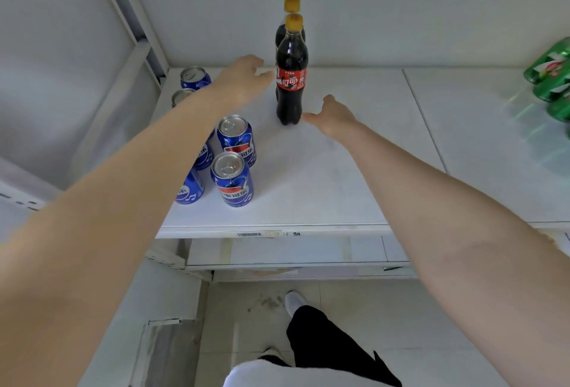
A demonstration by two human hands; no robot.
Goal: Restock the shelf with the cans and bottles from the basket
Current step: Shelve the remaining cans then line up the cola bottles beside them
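Note:
Two dark cola bottles with yellow caps stand one behind the other on the white shelf (324, 177); the front bottle (291, 84) has a red label, and the rear bottle (291, 7) shows only its cap and shoulders. My left hand (243, 78) reaches to the left of the front bottle, fingers apart, holding nothing. My right hand (331, 115) is at the bottle's base on the right, fingertips touching or almost touching it, not wrapped around it. Several blue cola cans (233, 180) stand upright at the shelf's left. The basket is out of view.
Green soda bottles (552, 78) stand at the right edge on the neighbouring shelf panel. A white wall backs the shelf and a metal upright frames its left side. Below are a lower shelf, a tiled floor, and my leg and white shoe (294, 300).

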